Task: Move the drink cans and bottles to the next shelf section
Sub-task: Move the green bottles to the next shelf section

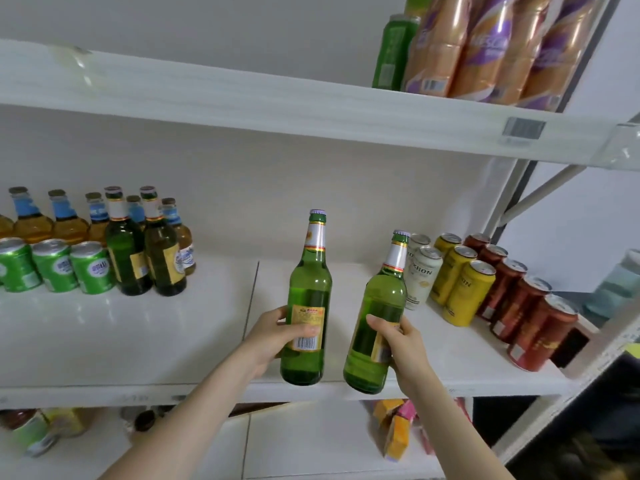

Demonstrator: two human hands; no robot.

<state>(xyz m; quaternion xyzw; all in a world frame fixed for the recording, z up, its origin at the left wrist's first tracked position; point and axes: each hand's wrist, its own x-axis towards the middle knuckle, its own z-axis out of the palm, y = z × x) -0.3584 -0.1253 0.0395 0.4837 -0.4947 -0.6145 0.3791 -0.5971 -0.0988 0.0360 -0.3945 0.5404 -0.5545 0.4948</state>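
The left hand [273, 336] grips one green bottle [309, 292]. The right hand [401, 344] grips another bottle [381, 317], both held over the shelf's [138, 341] front edge.

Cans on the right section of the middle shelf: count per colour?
White cans: 2
Yellow cans: 3
Red cans: 5
Total: 10

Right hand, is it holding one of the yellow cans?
No, the right hand grips a green bottle; the yellow cans stand untouched on the shelf.
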